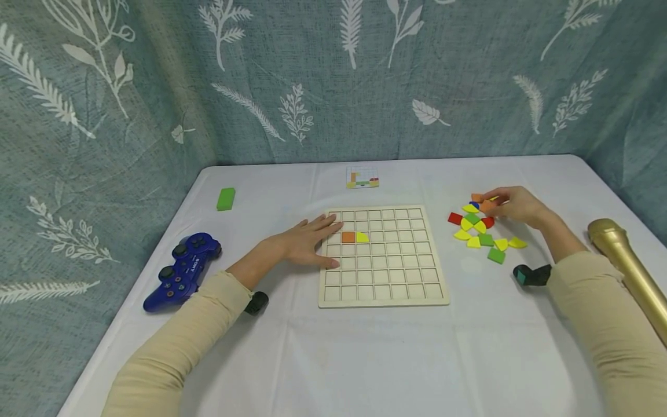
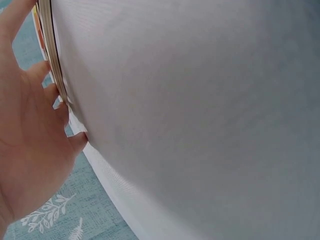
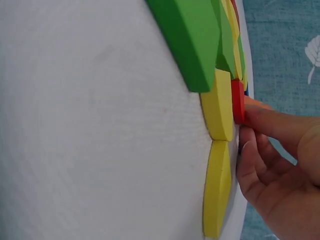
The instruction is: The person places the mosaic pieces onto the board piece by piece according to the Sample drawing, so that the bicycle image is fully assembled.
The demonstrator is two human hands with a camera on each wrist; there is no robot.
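A pale wooden grid board (image 1: 385,278) lies mid-table, carrying an orange square (image 1: 348,237) and a yellow quarter-round piece (image 1: 362,237) side by side. My left hand (image 1: 307,242) rests with spread fingers on the board's left edge. In the left wrist view, its fingertips (image 2: 51,92) meet the board's side. At the right, my right hand (image 1: 518,205) pinches an orange piece (image 1: 488,206) over a loose heap of coloured pieces. The right wrist view shows that orange piece (image 3: 257,103) mostly hidden behind the thumb, beyond a red piece (image 3: 238,102).
Around the heap lie yellow, green (image 1: 496,255) and red pieces (image 1: 455,218). A small pattern card (image 1: 362,178) is behind the board. On the left are a green block (image 1: 226,199) and a blue game controller (image 1: 190,269). A gold cylindrical object (image 1: 625,260) lies beside the right forearm.
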